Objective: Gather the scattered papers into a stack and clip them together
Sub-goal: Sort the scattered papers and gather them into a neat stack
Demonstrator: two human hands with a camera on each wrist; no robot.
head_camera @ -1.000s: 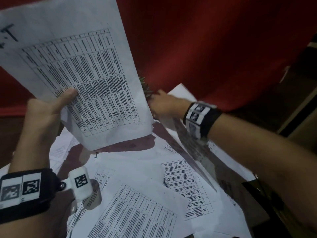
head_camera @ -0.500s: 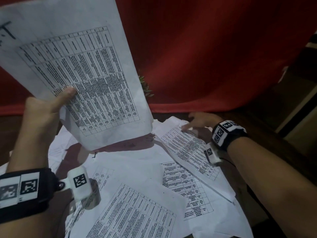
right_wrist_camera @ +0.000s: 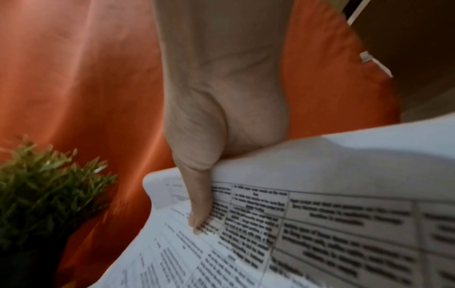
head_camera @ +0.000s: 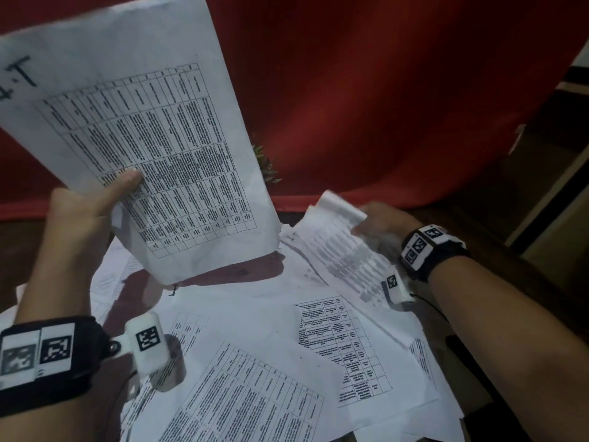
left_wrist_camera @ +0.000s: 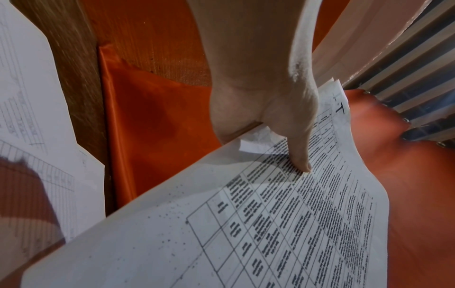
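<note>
My left hand (head_camera: 92, 212) holds a stack of printed sheets (head_camera: 153, 148) up above the table, thumb pressed on the front page; the left wrist view shows that thumb (left_wrist_camera: 299, 155) on the stack of printed sheets (left_wrist_camera: 270, 224). My right hand (head_camera: 379, 224) pinches the far edge of one sheet (head_camera: 338, 244) at the table's right rear, and that edge curls up. In the right wrist view the thumb (right_wrist_camera: 199, 210) lies on top of this sheet (right_wrist_camera: 307, 224). Several more printed sheets (head_camera: 255, 362) lie scattered and overlapping on the table. No clip is in view.
A red cloth (head_camera: 382, 90) hangs behind the table. A small green plant (head_camera: 266, 167) stands at the back, partly hidden by the held stack; the small green plant (right_wrist_camera: 44, 187) is left of my right hand. Dark wooden table (head_camera: 510, 266) shows on the right.
My right hand went from beside the held stack down to the table at the right, laid on a sheet, and now pinches and lifts its far edge. The left hand stayed put.
</note>
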